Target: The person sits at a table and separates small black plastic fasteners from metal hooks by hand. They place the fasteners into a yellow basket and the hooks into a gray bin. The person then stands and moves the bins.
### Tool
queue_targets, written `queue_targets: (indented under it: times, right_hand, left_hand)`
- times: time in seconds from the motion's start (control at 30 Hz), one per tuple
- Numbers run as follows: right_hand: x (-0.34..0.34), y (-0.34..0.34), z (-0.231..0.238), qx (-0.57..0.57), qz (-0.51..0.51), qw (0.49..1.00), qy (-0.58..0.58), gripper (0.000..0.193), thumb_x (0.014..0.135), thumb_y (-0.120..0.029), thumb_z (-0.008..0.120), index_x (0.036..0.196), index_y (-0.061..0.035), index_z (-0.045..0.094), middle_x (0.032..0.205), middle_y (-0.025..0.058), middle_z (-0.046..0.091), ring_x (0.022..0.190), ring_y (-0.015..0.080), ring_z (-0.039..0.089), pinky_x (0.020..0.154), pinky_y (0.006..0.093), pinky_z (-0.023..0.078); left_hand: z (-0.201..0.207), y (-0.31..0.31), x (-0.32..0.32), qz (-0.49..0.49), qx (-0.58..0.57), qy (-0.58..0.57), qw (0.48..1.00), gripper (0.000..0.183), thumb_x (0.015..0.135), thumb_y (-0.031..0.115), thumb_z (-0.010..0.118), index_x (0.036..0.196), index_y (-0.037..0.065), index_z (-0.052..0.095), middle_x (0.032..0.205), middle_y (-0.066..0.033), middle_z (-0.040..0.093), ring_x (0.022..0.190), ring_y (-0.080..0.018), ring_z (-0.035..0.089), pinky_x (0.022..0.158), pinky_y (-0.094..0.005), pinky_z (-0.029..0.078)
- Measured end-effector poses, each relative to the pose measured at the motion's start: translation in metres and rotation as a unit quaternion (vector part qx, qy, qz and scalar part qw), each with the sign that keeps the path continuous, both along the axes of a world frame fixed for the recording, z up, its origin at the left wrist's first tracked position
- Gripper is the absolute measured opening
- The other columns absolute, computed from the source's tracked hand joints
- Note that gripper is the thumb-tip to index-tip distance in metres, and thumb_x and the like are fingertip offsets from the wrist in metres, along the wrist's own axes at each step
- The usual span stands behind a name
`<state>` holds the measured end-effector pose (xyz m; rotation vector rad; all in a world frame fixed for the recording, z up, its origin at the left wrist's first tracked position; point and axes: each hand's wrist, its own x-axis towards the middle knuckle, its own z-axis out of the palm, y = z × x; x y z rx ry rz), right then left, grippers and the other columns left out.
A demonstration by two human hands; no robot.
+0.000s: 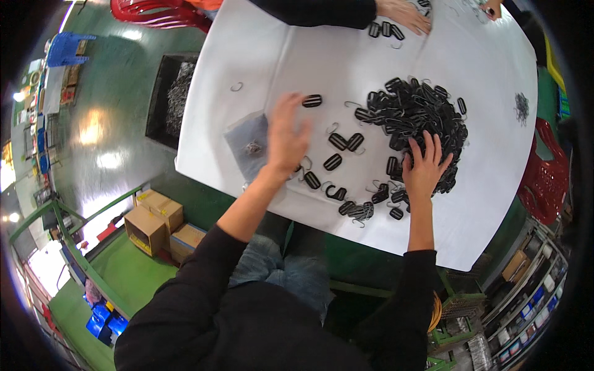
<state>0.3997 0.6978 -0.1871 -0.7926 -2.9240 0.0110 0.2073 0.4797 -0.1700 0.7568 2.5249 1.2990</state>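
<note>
My right hand (424,170) rests with spread fingers on the near side of a big heap of black slotted buckles (411,111) with thin wire hooks among them. Motion blurs my left hand (286,139), which is over the right edge of a clear plastic bag (244,142); whether it holds anything cannot be made out. A single black buckle (312,101) lies just beyond its fingertips. Between my hands are scattered buckles (337,141) and loose metal hooks. Close to the table's near edge sits a small cluster of buckles and hooks (356,210).
A co-worker's hand (405,13) is near several buckles (386,29) across the white-covered table (297,62). Another person's hand (492,9) shows at the far right. A dark bin of metal pieces (180,93) stands left of the table, cardboard boxes (154,219) at lower left.
</note>
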Motion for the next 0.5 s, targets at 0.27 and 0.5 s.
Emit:
queue_targets:
  times: [0.27,0.5]
  right_hand:
    - [-0.049,-0.185,-0.035,-0.182,0.243,0.948,0.092,0.047,0.071,-0.011,0.056,0.118,-0.016,0.052,0.125,0.0045,0.046,0.123,0.023,0.037,0.105,0.0552,0.012]
    - [-0.064,-0.157,-0.045,-0.101,0.189,0.976,0.026,0.048,0.07,-0.01,0.058,0.117,-0.0165,0.052,0.126,0.0,0.046,0.123,0.0195,0.037,0.105,0.0546,0.01]
  left_hand:
    - [-0.022,-0.116,-0.002,0.296,-0.071,-0.126,0.944,0.073,0.067,0.013,0.07,0.128,0.003,0.032,0.125,-0.0216,0.036,0.114,-0.0327,0.038,0.098,-0.0385,0.031]
    - [-0.03,-0.143,-0.014,0.224,0.023,-0.188,0.956,0.073,0.066,0.003,0.068,0.13,0.007,0.031,0.112,-0.0163,0.048,0.097,-0.0241,0.051,0.082,-0.0328,0.044]
